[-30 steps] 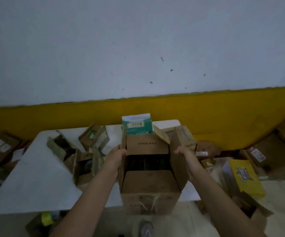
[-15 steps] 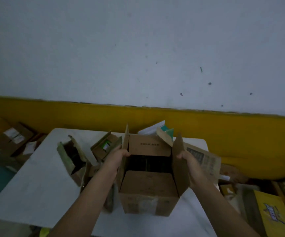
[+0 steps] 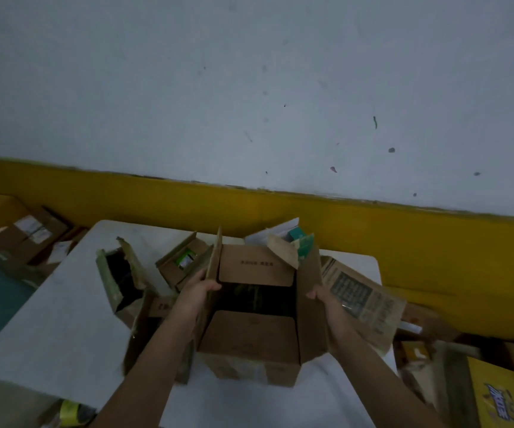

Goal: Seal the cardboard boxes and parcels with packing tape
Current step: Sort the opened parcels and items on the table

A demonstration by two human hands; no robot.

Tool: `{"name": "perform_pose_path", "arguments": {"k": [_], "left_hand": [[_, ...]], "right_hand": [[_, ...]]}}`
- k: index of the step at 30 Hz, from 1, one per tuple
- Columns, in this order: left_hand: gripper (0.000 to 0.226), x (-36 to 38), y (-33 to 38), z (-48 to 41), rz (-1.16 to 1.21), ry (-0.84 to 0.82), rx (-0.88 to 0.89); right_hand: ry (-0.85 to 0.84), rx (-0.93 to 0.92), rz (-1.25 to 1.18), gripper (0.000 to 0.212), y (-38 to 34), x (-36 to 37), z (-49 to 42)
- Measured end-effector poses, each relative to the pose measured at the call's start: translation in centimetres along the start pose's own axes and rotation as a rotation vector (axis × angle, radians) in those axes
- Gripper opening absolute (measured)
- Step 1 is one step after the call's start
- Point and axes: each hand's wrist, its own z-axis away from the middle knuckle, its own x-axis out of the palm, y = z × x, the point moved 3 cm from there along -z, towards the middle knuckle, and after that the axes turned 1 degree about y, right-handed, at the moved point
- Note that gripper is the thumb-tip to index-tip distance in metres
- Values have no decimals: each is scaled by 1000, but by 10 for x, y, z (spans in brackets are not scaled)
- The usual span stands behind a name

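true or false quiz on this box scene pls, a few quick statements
1. The left hand grips the left side flap of the cardboard box. True.
2. The box top is already taped shut. False: both side flaps stand up, and a dark gap shows between the two inner flaps.
3. The right hand holds a roll of tape. False: it grips the right side flap; no tape is in either hand.
4. The box stands on a white table. True.
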Motion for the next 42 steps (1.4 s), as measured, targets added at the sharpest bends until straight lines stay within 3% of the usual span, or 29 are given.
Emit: {"name": "perform_pose_path", "arguments": {"k": [10,17,21,32,37,40,42], "left_hand": [[50,11,-1,2,33,-6,37],[51,8,-1,-2,-15,19,85],[53,6,-6,-7,-36,11,80],[47,-3,-11,-7,54,-45,26],[47,-14,-33,-8,141,-61,-48],[42,-12,-34,-6,152,-96,-26],[43,-12,-34,-7,192,-130,-28]], "right_hand": [[-64,112,27,11,4,-15,-13],[-101,104,-4,24,9,-18,-18],[-93,96,-31,15,13,-21,-24],[-64,98,34,17,18,-23,-28],[-120,-70,294,53,10,-3,-43],[-93,-127,494,55,5,10,-45],[-69,-253,749,67,2,23,-45]]}}
